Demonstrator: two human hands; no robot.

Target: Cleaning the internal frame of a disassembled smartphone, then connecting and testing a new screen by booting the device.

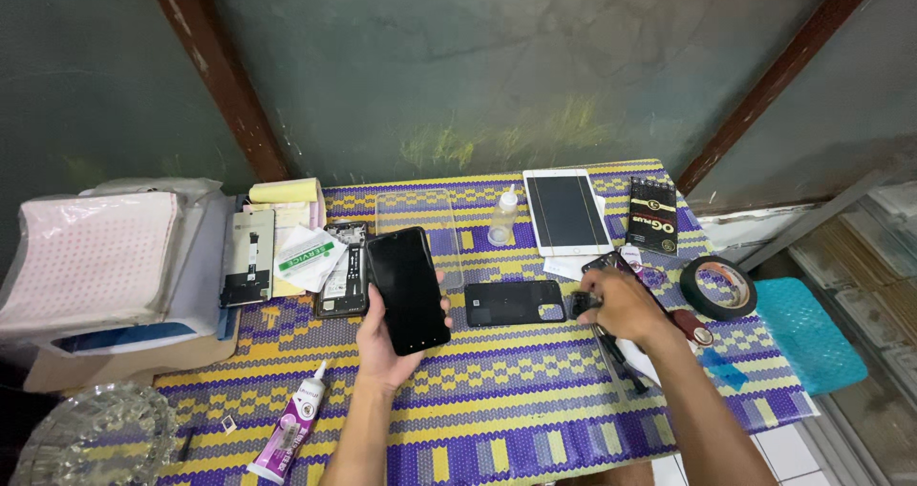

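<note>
Black glossy rectangular phone screen (pixel 409 290) sits clamped in the left hand (pixel 382 338); at its three o'clock, the right hand (pixel 619 305) pinches a small dark part (pixel 581 304).

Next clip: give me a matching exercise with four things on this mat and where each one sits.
Things:
1. black phone screen
2. roll of black tape
3. glue tube
4. white tablet

Places:
A. far side of the mat, beside a small clear bottle
B. near left part of the mat, lying flat
C. held in the left hand
D. right edge of the mat, beyond the right hand

Pairs: 1-C, 2-D, 3-B, 4-A
</note>
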